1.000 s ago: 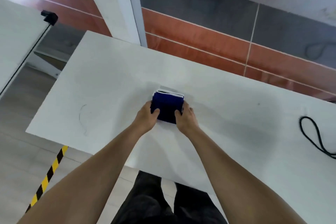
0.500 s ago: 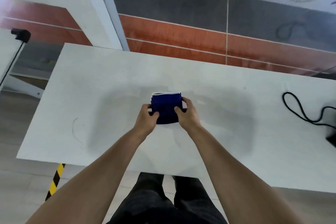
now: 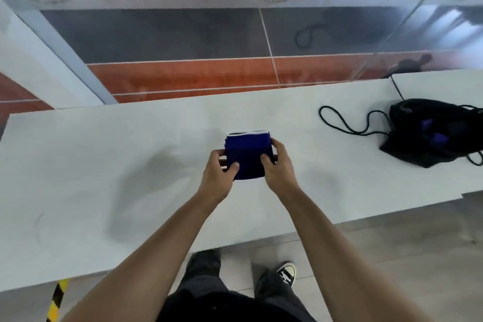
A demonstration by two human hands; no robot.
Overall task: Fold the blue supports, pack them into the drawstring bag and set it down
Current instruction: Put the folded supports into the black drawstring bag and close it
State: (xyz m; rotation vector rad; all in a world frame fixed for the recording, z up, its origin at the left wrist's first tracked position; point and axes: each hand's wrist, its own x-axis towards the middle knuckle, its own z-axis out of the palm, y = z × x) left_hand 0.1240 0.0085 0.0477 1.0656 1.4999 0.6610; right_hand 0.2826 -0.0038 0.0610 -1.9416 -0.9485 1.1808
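Folded blue supports (image 3: 248, 155) now lifted off the table (image 3: 104, 165), pinched between left hand (image 3: 218, 176) and right hand (image 3: 279, 172); drawstring bag (image 3: 428, 133) waits well right — packing comes next.

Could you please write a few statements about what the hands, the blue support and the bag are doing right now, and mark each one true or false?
1. Both hands grip the folded blue support, the left hand on its left side and the right hand on its right. True.
2. The black drawstring bag lies on the white table to the person's left. False: it lies far to the right.
3. Something blue shows inside the bag. True.
4. The bag's black cord is wrapped around the right hand. False: it lies looped on the table, apart from both hands.
5. The blue support has a white edge along its top. True.
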